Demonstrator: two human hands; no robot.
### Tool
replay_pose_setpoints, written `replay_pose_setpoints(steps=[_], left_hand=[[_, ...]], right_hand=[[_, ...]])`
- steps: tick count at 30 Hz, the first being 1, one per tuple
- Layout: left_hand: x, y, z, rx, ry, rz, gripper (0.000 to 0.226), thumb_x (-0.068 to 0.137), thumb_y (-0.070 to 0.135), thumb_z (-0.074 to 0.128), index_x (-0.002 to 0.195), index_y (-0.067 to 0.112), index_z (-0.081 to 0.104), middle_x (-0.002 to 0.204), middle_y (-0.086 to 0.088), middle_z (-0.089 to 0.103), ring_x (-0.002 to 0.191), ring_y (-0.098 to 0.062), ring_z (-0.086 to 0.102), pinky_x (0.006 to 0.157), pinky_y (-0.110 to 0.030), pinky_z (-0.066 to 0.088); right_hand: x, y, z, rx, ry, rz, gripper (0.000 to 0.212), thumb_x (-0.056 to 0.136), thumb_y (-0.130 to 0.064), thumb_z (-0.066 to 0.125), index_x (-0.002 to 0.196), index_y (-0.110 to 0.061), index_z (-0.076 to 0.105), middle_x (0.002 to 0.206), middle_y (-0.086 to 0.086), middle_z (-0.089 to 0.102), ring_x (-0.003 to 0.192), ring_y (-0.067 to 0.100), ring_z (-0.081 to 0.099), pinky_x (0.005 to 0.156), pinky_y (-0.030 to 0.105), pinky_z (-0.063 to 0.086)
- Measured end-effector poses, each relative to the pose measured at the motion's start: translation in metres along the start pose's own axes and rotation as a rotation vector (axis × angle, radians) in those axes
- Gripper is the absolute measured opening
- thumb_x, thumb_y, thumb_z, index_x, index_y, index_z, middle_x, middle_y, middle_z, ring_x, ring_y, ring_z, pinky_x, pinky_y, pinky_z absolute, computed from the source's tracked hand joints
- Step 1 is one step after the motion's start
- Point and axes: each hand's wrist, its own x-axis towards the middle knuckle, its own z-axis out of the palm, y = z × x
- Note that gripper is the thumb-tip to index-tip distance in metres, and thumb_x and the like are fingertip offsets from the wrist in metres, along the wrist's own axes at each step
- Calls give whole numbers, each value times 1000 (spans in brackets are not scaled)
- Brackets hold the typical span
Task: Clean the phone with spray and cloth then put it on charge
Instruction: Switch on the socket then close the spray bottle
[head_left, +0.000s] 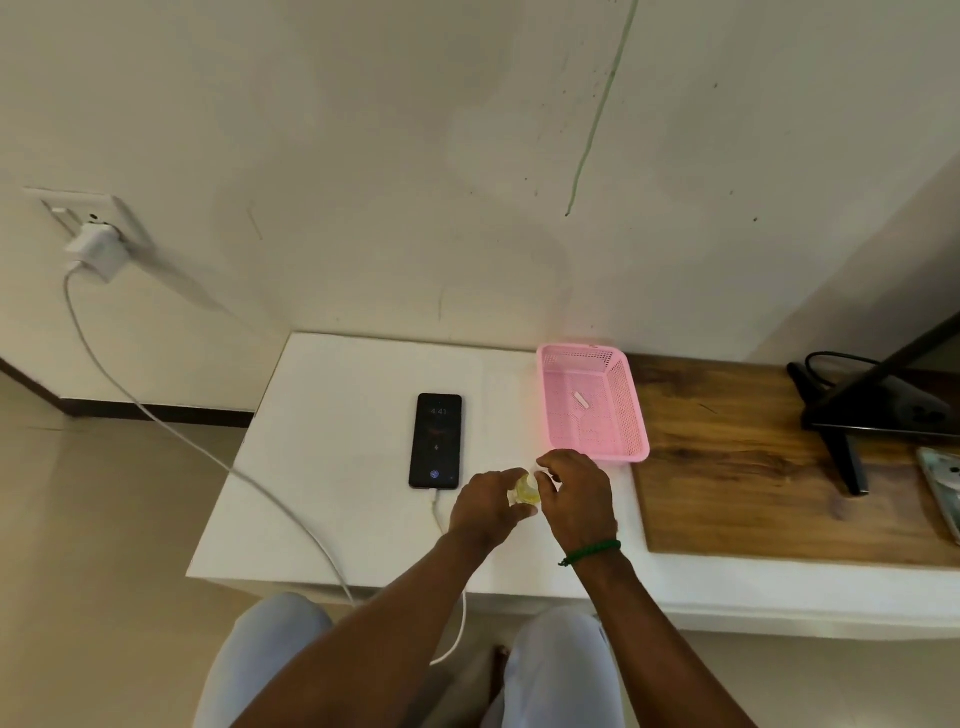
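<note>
Phone (436, 440) lay flat on the tabletop (332, 493), cable (438, 512) attached, long axis pointing away, just left of the left grip (485, 512), which held the spray bottle (526, 493). Right grip (574, 499) pinched the bottle's top

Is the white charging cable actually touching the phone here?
Touching. The head view shows the end of the white cable meeting the bottom edge of the phone, with no gap between them.
</note>
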Motion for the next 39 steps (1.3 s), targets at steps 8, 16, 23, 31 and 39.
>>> replay_pose_setpoints(steps=[8,16,23,31,39], left_hand=[[0,-2,0,10,8,27,36,84,44,66,114,24,66,110,3,72,97,-18,65,92,-36,53],[1,-3,1,13,31,49,28,84,44,66,104,24,67,101,2,73,91,-18,66,85,-33,54],[0,-4,3,-3,42,64,26,84,42,66,103,24,68,100,2,74,89,-18,66,81,-31,52],[-1,-5,2,-55,37,64,29,84,39,68,107,23,68,103,1,73,92,-19,67,86,-34,53],[-4,1,-2,-43,36,56,30,85,39,67,108,20,68,105,-1,73,92,-20,67,87,-34,52]], right_hand=[[-3,4,5,-42,-119,64,31,89,-28,60,114,-9,65,118,7,66,108,22,61,103,33,43],[-6,4,9,-111,-146,69,37,91,-28,58,121,-8,61,126,8,61,117,23,56,108,31,35],[-5,6,10,-115,-160,57,36,90,-26,60,119,-5,62,125,10,62,116,25,57,108,32,35],[-9,10,15,-72,-52,-4,27,77,-8,74,99,7,70,101,23,70,95,38,66,94,48,46],[-11,11,18,-46,-4,-39,28,71,-5,79,94,9,71,95,24,71,89,40,68,88,55,49]])
